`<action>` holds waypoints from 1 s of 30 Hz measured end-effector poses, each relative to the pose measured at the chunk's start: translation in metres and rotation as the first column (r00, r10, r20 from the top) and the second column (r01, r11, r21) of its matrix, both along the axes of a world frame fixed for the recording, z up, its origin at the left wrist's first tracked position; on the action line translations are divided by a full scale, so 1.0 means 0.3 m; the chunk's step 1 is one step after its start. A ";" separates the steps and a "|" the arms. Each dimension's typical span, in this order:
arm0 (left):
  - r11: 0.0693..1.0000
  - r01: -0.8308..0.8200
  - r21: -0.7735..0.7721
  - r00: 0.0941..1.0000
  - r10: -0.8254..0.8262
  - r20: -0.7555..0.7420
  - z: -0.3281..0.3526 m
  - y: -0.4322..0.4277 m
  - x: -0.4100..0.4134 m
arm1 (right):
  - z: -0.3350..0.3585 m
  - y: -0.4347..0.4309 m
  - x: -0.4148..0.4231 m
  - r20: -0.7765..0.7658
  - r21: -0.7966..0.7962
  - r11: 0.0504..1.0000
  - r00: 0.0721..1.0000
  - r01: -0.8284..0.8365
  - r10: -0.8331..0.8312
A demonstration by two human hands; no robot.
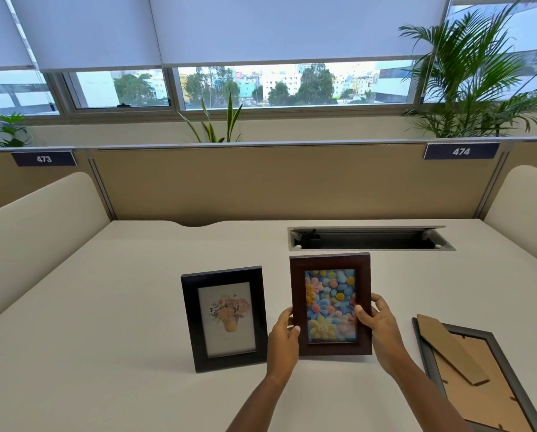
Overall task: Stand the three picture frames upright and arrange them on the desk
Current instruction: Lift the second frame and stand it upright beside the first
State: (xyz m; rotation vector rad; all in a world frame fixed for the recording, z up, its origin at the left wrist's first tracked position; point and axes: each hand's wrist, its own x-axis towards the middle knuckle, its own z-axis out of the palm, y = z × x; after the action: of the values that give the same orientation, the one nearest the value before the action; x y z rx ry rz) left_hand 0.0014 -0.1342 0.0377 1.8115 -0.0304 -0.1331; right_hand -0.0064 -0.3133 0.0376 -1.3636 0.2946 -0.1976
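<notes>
A black frame [224, 319] with a flower-pot picture stands upright on the white desk [105, 307], left of centre. Beside it on the right, a brown frame [331, 304] with colourful flowers is held upright by both hands. My left hand [284, 333] grips its lower left edge, and my right hand [377, 321] grips its right edge with the thumb on the front. A grey frame [475, 372] lies face down at the near right, its cardboard back and folded stand showing.
An open cable tray [370, 239] is sunk in the desk behind the brown frame. A beige partition [261, 182] closes the back, with curved side panels left and right. Plants stand behind the partition by the window.
</notes>
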 end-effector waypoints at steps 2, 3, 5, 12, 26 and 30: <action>1.000 0.000 0.015 1.000 0.000 0.006 -0.005 -0.001 -0.004 | -0.003 -0.008 -0.001 0.004 0.013 1.000 1.000 -0.015 0.015; 1.000 0.001 0.022 1.000 -0.001 0.008 -0.009 -0.002 -0.007 | -0.005 -0.011 -0.002 0.005 0.016 1.000 1.000 -0.017 0.017; 0.999 0.003 0.035 1.000 -0.003 0.013 -0.016 -0.005 -0.011 | -0.015 -0.019 -0.002 -0.002 0.012 1.000 1.000 -0.010 0.010; 0.996 -0.064 0.064 0.997 0.062 0.041 -0.024 -0.035 -0.043 | -0.021 -0.029 -0.012 0.023 -0.084 0.996 0.999 -0.025 0.027; 0.853 0.373 0.365 0.898 -0.431 0.091 -0.052 -0.294 -0.258 | -0.026 -0.343 -0.136 -0.191 -0.820 0.523 0.751 0.232 -0.633; 0.799 0.527 0.290 0.849 -0.508 -0.144 -0.027 -0.395 -0.247 | -0.015 -0.388 -0.166 -0.438 -0.824 0.564 0.557 0.065 -0.705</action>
State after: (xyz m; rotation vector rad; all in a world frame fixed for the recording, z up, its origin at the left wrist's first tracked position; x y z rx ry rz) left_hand -0.0728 -0.2527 0.0296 2.0839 -0.4957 -0.6163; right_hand -0.0561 -0.4296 0.0330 -2.1523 1.4255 -0.1610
